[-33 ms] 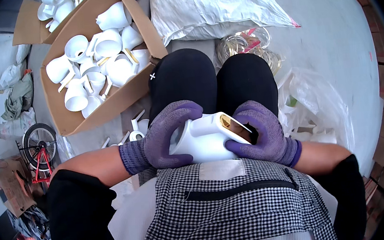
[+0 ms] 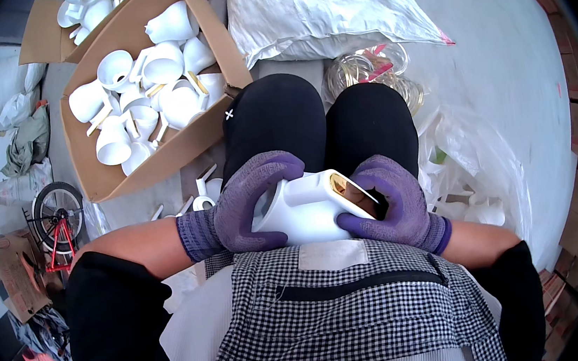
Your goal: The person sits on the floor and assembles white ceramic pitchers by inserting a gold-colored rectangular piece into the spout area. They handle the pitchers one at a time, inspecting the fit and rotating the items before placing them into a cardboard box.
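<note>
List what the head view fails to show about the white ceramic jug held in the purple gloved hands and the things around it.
- White ceramic jug: its left side and base, covered by the left hand and right hand.
- Gold-edged handle: lower end hidden by right fingers.
- Cardboard box of white cups: far end cut off by the top edge.
- Small white pieces on the floor: partly hidden by the knee, too small to identify.

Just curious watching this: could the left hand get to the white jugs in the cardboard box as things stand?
Probably yes. The cardboard box lies open-topped on the left hand's side, nothing covering its white jugs. But both hands grip a white jug on the lap, so it must first let go.
</note>
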### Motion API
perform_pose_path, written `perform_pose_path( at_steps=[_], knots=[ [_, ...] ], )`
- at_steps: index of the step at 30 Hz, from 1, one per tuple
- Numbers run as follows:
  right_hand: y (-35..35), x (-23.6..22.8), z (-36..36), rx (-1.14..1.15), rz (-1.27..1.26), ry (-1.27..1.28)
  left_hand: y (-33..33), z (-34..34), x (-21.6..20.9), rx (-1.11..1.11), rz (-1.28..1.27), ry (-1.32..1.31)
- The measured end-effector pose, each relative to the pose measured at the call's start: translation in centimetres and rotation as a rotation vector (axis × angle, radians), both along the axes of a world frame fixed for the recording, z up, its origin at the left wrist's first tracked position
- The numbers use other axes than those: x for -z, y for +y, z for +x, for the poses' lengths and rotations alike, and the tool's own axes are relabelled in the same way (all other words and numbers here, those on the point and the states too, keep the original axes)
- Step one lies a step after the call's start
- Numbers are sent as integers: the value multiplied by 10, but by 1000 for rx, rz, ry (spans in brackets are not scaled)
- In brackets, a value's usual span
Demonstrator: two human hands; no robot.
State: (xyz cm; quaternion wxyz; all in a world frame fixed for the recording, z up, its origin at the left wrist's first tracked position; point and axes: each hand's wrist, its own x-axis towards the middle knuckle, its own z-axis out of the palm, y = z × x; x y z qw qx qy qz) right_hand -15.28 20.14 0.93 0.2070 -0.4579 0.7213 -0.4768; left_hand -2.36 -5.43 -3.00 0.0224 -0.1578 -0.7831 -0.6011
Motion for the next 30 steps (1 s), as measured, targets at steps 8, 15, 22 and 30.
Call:
perform_pose_path(
  at_steps=[8,15,22,30],
  knots=[
    [12,-27,-47,-124,415,-226,7,-31,-23,42,-81,-63],
    [25,-38,-61,-567,796,-1151,20,-55,-34,236,-185,95],
    [23,-38,3,120,568,-198,37,-10,-13,-61,16,-185],
    [3,7,-8,311,444,82,60,4,-29,-448,-155,-207]
  ],
)
